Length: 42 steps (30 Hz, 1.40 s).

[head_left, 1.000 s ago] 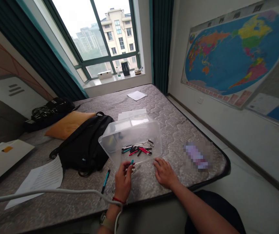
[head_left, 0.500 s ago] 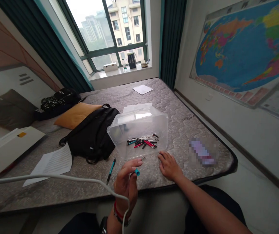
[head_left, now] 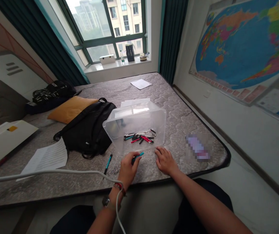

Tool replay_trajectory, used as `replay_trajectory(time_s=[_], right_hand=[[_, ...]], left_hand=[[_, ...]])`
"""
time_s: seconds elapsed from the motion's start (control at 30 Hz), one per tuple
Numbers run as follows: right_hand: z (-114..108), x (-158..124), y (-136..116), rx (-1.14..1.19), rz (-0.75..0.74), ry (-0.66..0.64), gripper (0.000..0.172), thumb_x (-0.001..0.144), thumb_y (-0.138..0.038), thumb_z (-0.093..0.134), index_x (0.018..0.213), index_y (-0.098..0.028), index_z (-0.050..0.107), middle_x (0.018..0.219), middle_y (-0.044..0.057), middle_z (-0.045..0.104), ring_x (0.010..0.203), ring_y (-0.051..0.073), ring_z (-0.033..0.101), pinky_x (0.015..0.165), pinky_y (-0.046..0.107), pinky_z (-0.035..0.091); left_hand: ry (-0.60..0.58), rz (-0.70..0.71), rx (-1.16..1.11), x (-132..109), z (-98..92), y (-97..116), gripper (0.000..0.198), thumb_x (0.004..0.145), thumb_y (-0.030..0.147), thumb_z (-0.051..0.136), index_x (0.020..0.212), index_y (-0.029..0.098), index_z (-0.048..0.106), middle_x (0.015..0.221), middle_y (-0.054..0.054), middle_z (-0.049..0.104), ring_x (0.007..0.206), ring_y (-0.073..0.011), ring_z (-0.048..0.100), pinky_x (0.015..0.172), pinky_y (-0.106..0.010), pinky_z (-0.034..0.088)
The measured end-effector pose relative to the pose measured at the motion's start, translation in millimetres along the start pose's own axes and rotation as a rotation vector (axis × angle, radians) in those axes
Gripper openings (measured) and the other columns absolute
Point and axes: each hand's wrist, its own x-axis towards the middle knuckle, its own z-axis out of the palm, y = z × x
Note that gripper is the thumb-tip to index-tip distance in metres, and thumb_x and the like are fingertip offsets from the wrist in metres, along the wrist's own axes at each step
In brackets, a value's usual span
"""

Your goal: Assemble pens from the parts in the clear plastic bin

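My left hand (head_left: 128, 169) is closed around a teal and black pen (head_left: 137, 156), its tip pointing toward the near wall of a clear plastic bin (head_left: 158, 120). Inside the bin lie several red, black and teal pens (head_left: 139, 136). My right hand (head_left: 165, 160) rests flat on the mattress just right of the left hand, fingers spread, holding nothing, touching the bin's near edge. Another teal pen (head_left: 107, 163) lies on the mattress left of my left hand.
A black backpack (head_left: 88, 128) sits left of the bin, beside an orange cushion (head_left: 68, 109) and a printed sheet (head_left: 48, 157). A white cable (head_left: 44, 174) crosses the front. A blurred packet (head_left: 197, 148) lies right. The mattress edge (head_left: 212, 167) runs near my hands.
My left hand, raised toward me with the pen half a second ago, has dropped back to the mattress near the bin. The right hand stayed put.
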Motion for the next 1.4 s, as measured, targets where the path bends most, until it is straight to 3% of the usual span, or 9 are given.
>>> replay_trajectory(time_s=[0.13,0.27,0.57,0.73,0.83,0.97,1.17,1.4], right_hand=[[-1,0,0,0.008,0.003,-0.008,0.041,0.085,-0.021,0.05,0.126,-0.02,0.053,0.14,0.012,0.048,0.127,0.029,0.04,0.105,0.043,0.032],[-1,-1,0,0.02,0.004,-0.008,0.04,0.086,-0.021,0.049,0.126,-0.02,0.053,0.14,0.013,0.048,0.128,0.028,0.04,0.105,0.043,0.032],[-1,-1,1,0.022,0.005,-0.007,0.039,0.087,-0.022,0.049,0.126,-0.019,0.053,0.141,0.013,0.048,0.128,0.028,0.04,0.105,0.043,0.032],[-1,-1,1,0.024,0.002,-0.006,0.04,0.086,-0.021,0.05,0.126,-0.02,0.053,0.141,0.013,0.048,0.128,0.028,0.04,0.105,0.043,0.032],[0,-1,1,0.024,0.004,-0.007,0.04,0.086,-0.021,0.05,0.126,-0.02,0.053,0.141,0.013,0.048,0.128,0.028,0.04,0.105,0.043,0.032],[0,-1,0,0.021,0.006,-0.005,0.04,0.086,-0.021,0.05,0.126,-0.02,0.053,0.141,0.013,0.047,0.128,0.028,0.039,0.105,0.043,0.032],[0,0,0,0.024,0.008,-0.007,0.04,0.086,-0.021,0.05,0.126,-0.02,0.053,0.14,0.012,0.048,0.127,0.028,0.04,0.105,0.043,0.033],[0,-1,1,0.013,0.017,-0.014,0.042,0.086,-0.021,0.05,0.128,-0.021,0.052,0.142,0.012,0.047,0.129,0.028,0.039,0.106,0.044,0.032]], left_hand=[[-0.265,-0.005,0.171,5,16.6,-51,0.018,0.089,0.034,0.058,0.088,0.022,0.071,0.087,-0.005,0.069,0.083,-0.0187,0.065,0.078,-0.032,0.051],[-0.232,-0.005,0.217,6,16.3,-72,0.017,0.086,0.033,0.06,0.087,0.02,0.071,0.085,-0.005,0.07,0.081,-0.0189,0.064,0.076,-0.032,0.05],[-0.151,-0.07,0.165,18,3.8,-67,0.022,0.085,0.039,0.06,0.088,0.019,0.071,0.081,-0.003,0.072,0.069,-0.016,0.062,0.068,-0.029,0.049],[-0.087,-0.137,0.18,-8,5.0,-88,0.026,0.089,0.038,0.053,0.101,0.02,0.068,0.094,-0.005,0.072,0.083,-0.019,0.066,0.078,-0.033,0.051],[-0.06,-0.113,0.245,-26,6.7,-101,0.021,0.089,0.032,0.052,0.099,0.021,0.066,0.096,-0.006,0.069,0.091,-0.0209,0.065,0.084,-0.035,0.051],[-0.002,-0.044,0.368,-35,11.1,-99,0.022,0.089,0.028,0.053,0.107,0.022,0.064,0.105,-0.008,0.064,0.103,-0.0243,0.06,0.093,-0.04,0.048],[-0.047,0.055,0.405,-10,24.3,-76,0.021,0.094,0.025,0.048,0.105,0.024,0.066,0.108,-0.007,0.064,0.105,-0.0224,0.057,0.094,-0.037,0.046],[-0.187,0.045,0.525,23,40.5,-74,0.022,0.094,0.019,0.048,0.101,0.024,0.068,0.099,-0.005,0.066,0.096,-0.021,0.057,0.083,-0.032,0.045]])
